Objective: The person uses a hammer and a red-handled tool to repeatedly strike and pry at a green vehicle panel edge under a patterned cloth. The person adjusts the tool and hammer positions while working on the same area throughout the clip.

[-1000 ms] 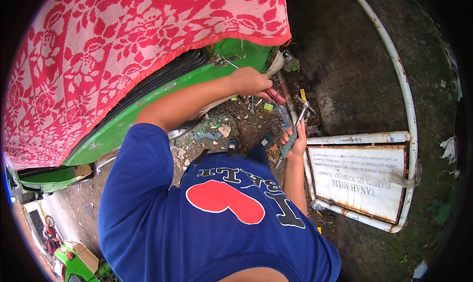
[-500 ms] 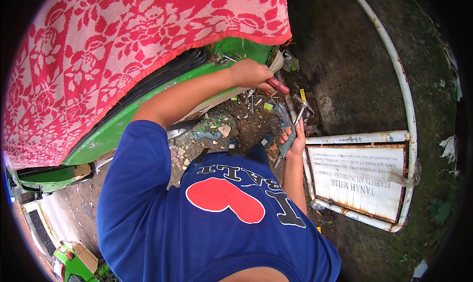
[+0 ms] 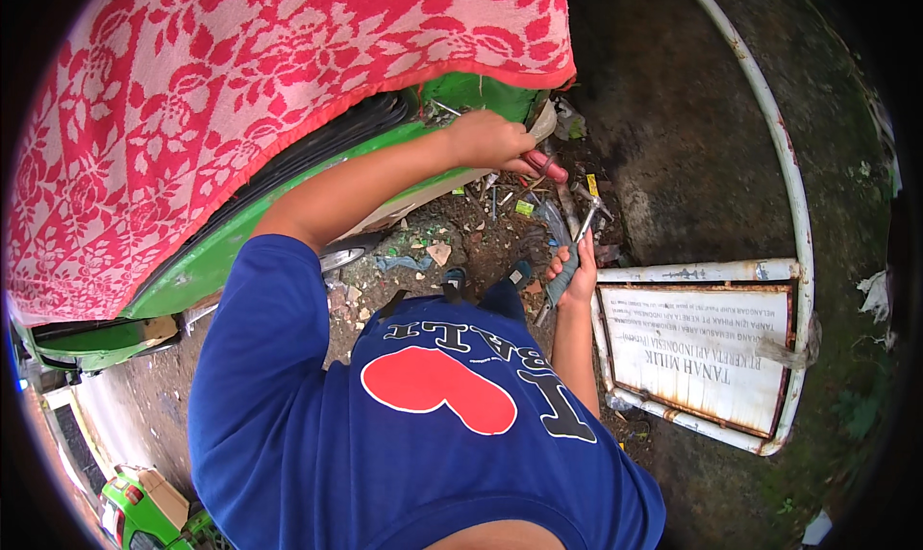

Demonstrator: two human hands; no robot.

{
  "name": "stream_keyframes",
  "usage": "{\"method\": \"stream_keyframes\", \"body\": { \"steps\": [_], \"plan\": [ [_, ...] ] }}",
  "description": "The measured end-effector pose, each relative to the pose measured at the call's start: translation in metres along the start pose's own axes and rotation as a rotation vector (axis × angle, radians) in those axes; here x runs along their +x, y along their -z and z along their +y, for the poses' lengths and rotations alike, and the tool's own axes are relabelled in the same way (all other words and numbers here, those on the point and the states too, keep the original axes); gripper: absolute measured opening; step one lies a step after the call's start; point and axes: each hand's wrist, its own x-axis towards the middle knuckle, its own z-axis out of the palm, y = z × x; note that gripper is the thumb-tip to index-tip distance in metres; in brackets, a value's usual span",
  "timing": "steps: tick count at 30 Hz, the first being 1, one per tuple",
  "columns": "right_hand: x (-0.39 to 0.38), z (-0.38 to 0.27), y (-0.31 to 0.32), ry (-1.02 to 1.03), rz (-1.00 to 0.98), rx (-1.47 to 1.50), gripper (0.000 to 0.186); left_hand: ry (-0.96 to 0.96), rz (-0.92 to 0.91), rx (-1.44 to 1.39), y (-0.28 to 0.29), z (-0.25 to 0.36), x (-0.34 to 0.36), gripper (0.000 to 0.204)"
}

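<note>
My left hand is clamped on a red-handled screwdriver, fingers wrapped round it, with the butt of the handle poking out to the right of my fist. Its metal shaft shows on the other side, slanting up and left of that hand over the green car body; I cannot tell whether the tip touches the metal. My right hand, lower and nearer to me, is closed round the grey-green grip of a hammer. The hammer's head stands above that hand, near the butt of the screwdriver but apart from it.

Beyond my left hand and off to its left, a red and pink flowered cloth drapes over the car. Below that hand lies ground strewn with broken bits and scraps, and a blue rag is among them, left of my right hand. Just to the right of my right hand is a white signboard with rusty edges, framed by a bent white pipe
</note>
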Motion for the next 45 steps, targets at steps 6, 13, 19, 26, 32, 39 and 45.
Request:
{"method": "stream_keyframes", "body": {
  "steps": [6, 13, 19, 26, 32, 39, 45],
  "plan": [
    [0.002, 0.002, -0.012, -0.016, -0.008, -0.015, 0.056, -0.078, 0.098, -0.081, -0.023, -0.001, -0.004, 0.045],
    [-0.001, -0.002, -0.008, -0.003, -0.004, -0.011, 0.055, -0.145, 0.173, -0.041, -0.013, -0.003, 0.001, 0.045],
    [0.001, 0.002, -0.011, -0.023, -0.012, -0.021, 0.055, -0.153, 0.245, -0.087, -0.017, 0.000, -0.003, 0.045],
    [0.003, 0.001, -0.010, -0.019, -0.011, -0.036, 0.055, -0.122, 0.187, -0.070, -0.030, -0.004, -0.005, 0.045],
    [0.004, 0.001, -0.009, -0.013, -0.012, -0.033, 0.056, -0.089, 0.110, -0.068, -0.030, -0.001, -0.001, 0.046],
    [0.005, 0.002, -0.002, -0.010, -0.003, -0.014, 0.055, -0.002, 0.046, -0.027, -0.041, -0.006, 0.011, 0.047],
    [0.005, 0.003, 0.005, -0.001, 0.008, 0.009, 0.053, 0.081, 0.001, 0.025, -0.047, -0.024, -0.001, 0.047]
  ]
}}
